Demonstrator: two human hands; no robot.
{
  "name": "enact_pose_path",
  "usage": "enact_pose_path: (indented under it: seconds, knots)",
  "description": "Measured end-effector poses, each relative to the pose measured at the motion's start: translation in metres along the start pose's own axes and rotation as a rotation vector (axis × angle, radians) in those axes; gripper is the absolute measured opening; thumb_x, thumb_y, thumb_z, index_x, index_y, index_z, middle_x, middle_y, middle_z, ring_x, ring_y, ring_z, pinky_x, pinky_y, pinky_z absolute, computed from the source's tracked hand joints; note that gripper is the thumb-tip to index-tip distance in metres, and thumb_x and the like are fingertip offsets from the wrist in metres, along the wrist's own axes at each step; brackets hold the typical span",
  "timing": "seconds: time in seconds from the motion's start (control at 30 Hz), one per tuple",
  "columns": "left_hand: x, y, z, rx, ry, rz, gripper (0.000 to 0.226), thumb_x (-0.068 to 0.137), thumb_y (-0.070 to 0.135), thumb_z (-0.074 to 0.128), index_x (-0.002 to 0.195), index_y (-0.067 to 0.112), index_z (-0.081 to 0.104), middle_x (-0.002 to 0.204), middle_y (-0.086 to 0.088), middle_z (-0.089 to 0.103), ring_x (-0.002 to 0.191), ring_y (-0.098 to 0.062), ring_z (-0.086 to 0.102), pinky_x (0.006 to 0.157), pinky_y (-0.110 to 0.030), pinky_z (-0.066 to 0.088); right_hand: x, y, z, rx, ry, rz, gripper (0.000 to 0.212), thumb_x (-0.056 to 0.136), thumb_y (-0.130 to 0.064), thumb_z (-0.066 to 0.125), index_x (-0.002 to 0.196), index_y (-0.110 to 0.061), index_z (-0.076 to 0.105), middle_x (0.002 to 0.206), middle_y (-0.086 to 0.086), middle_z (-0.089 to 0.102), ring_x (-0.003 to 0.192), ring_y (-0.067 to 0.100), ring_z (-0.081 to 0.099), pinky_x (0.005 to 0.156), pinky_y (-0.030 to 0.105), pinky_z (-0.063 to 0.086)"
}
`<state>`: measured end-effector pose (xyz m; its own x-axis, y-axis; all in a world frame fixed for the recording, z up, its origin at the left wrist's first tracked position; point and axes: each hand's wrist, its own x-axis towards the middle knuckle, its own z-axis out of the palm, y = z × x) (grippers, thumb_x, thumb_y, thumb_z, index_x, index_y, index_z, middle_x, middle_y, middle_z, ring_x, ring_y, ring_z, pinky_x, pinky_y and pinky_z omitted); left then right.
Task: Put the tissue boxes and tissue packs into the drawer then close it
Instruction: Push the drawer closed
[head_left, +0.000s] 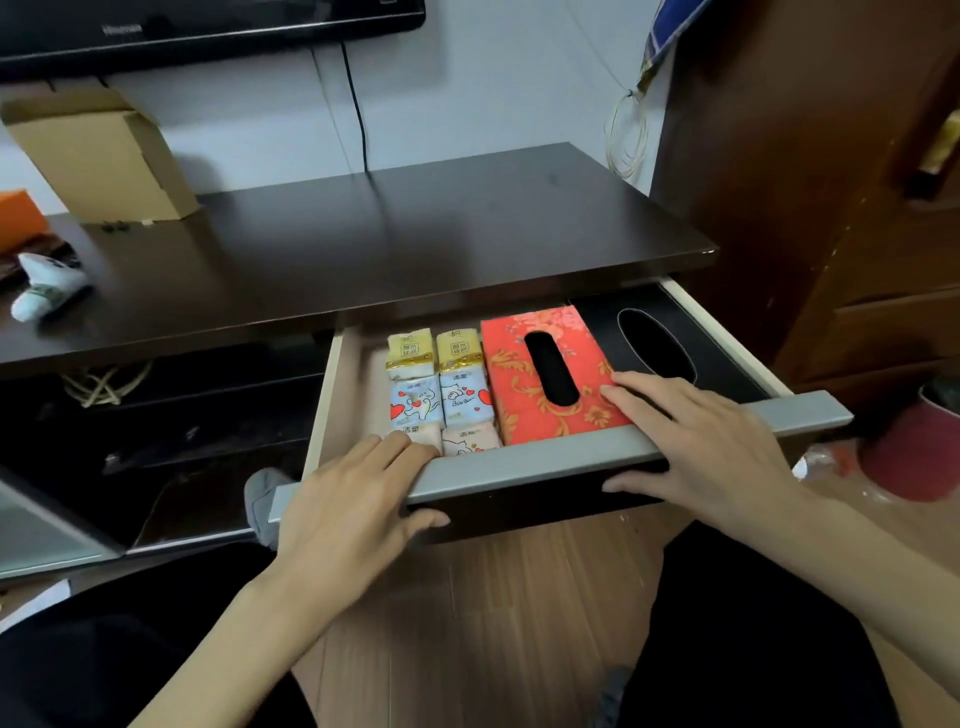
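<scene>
The drawer (519, 467) stands pulled out under the dark desk top, its grey front bar facing me. Inside lie several small tissue packs (441, 387) in two columns at the left, a red patterned tissue box (545, 374) in the middle and a black tissue box (665, 343) at the right. My left hand (353, 499) grips the front bar at its left end, fingers over the top edge and thumb below. My right hand (711, 441) holds the bar at the right, fingers reaching over onto the two boxes, thumb under the front.
On the dark desk top (415, 244) a cardboard box (98, 156) stands at the back left, with a white object (47, 291) and an orange item (18, 215) at the far left. A wooden cabinet (831, 182) rises at the right, a red bin (919, 452) beside it. A monitor (208, 26) hangs above.
</scene>
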<state>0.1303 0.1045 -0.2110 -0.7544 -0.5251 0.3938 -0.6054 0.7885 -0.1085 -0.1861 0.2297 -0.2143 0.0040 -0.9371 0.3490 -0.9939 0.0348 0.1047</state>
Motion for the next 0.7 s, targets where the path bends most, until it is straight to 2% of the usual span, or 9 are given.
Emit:
enact_pose_path:
  seconds: [0.1, 0.2, 0.27, 0.37, 0.5, 0.57, 0.63, 0.7]
  knots:
    - [0.021, -0.015, 0.015, -0.001, 0.037, -0.008, 0.057, 0.069, 0.057, 0.078, 0.113, 0.024, 0.063, 0.097, 0.006, 0.067, 0.083, -0.019, 0.063, 0.055, -0.028, 0.042, 0.026, 0.006, 0.012, 0.0, 0.039, 0.015, 0.094, 0.07, -0.071, 0.073, 0.144, -0.015, 0.055, 0.144, 0.001, 0.059, 0.121, 0.024, 0.062, 0.084, 0.037, 0.055]
    - [0.04, -0.029, 0.032, 0.008, 0.088, -0.03, 0.059, 0.071, 0.055, 0.079, 0.116, 0.021, 0.062, 0.101, 0.003, 0.068, 0.085, -0.022, 0.062, 0.061, -0.033, 0.046, 0.049, 0.012, 0.027, -0.01, 0.119, 0.05, 0.091, 0.069, -0.069, 0.074, 0.139, -0.014, 0.059, 0.136, 0.002, 0.063, 0.111, 0.025, 0.065, 0.083, 0.037, 0.053]
    - [0.053, -0.038, 0.041, 0.027, 0.119, -0.043, 0.062, 0.07, 0.054, 0.081, 0.118, 0.018, 0.064, 0.1, 0.0, 0.068, 0.084, -0.024, 0.061, 0.064, -0.036, 0.047, 0.06, 0.014, 0.041, 0.009, 0.21, 0.089, 0.086, 0.071, -0.066, 0.075, 0.137, -0.012, 0.061, 0.131, 0.003, 0.065, 0.11, 0.025, 0.063, 0.089, 0.039, 0.05]
    - [0.071, -0.05, 0.053, 0.055, 0.162, -0.054, 0.063, 0.07, 0.053, 0.081, 0.119, 0.017, 0.064, 0.096, 0.0, 0.065, 0.083, -0.026, 0.057, 0.067, -0.038, 0.044, 0.069, 0.01, 0.064, 0.053, 0.326, 0.166, 0.078, 0.078, -0.059, 0.075, 0.138, -0.014, 0.057, 0.131, 0.004, 0.063, 0.12, 0.026, 0.056, 0.103, 0.042, 0.042]
    - [0.08, -0.057, 0.066, 0.075, 0.228, -0.114, 0.064, 0.074, 0.05, 0.082, 0.123, 0.013, 0.063, 0.103, -0.004, 0.066, 0.089, -0.029, 0.058, 0.077, -0.039, 0.043, 0.077, 0.001, 0.08, 0.12, 0.356, 0.236, 0.078, 0.085, -0.045, 0.075, 0.149, -0.013, 0.045, 0.146, 0.008, 0.052, 0.139, 0.028, 0.044, 0.121, 0.046, 0.027]
    - [0.074, -0.049, 0.071, 0.042, 0.271, -0.191, 0.065, 0.078, 0.043, 0.081, 0.131, 0.012, 0.059, 0.117, -0.007, 0.065, 0.103, -0.029, 0.058, 0.09, -0.039, 0.042, 0.076, 0.0, 0.081, 0.174, 0.349, 0.254, 0.08, 0.088, -0.036, 0.075, 0.154, -0.012, 0.039, 0.155, 0.009, 0.045, 0.147, 0.028, 0.037, 0.125, 0.044, 0.02]
    - [0.061, -0.035, 0.076, -0.025, 0.312, -0.264, 0.068, 0.08, 0.03, 0.079, 0.14, 0.011, 0.052, 0.136, -0.009, 0.058, 0.125, -0.03, 0.052, 0.108, -0.043, 0.037, 0.065, -0.001, 0.082, 0.248, 0.35, 0.276, 0.082, 0.089, -0.03, 0.074, 0.157, -0.011, 0.033, 0.163, 0.009, 0.035, 0.153, 0.027, 0.026, 0.123, 0.043, 0.025]
    - [0.043, -0.021, 0.081, -0.129, 0.336, -0.33, 0.074, 0.082, 0.022, 0.074, 0.148, 0.011, 0.043, 0.152, -0.009, 0.044, 0.144, -0.028, 0.037, 0.118, -0.045, 0.028, 0.046, -0.003, 0.086, 0.343, 0.364, 0.317, 0.084, 0.09, -0.027, 0.073, 0.159, -0.013, 0.027, 0.168, 0.007, 0.023, 0.157, 0.024, 0.016, 0.119, 0.042, 0.031]
